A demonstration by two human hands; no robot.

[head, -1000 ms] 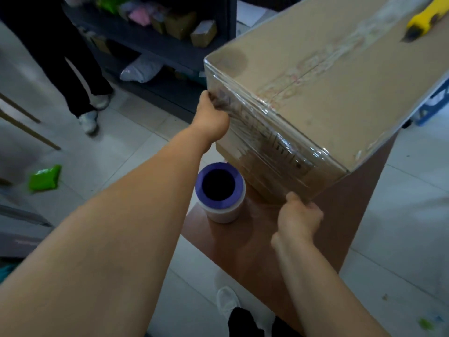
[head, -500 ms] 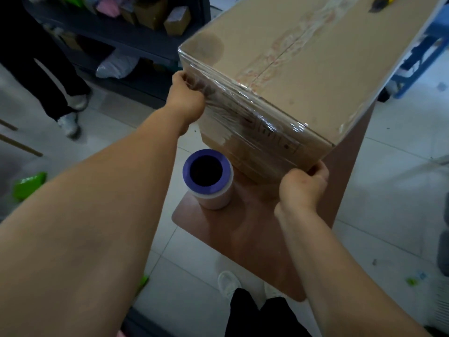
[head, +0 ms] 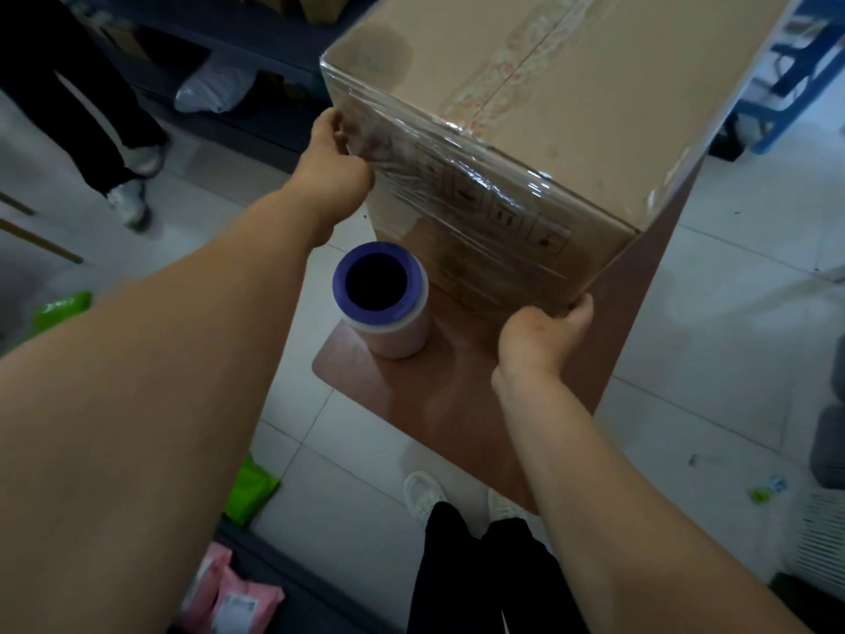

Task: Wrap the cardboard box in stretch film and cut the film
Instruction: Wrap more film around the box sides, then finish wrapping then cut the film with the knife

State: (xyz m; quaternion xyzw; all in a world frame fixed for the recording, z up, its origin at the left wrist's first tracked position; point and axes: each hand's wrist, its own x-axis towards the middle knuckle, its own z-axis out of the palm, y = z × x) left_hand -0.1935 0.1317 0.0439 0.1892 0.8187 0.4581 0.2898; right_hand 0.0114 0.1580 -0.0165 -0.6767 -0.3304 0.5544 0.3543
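Head view: large brown cardboard box, near end banded in clear stretch film, long axis running away on reddish-brown wooden table; left hand gripping upper left corner, right hand clutching lower right corner; purple-cored film roll upright between forearms, just beside box; open floor either side.

Green bag and pink packets lay on the tiled floor; dark shelf behind; blue frame at right.
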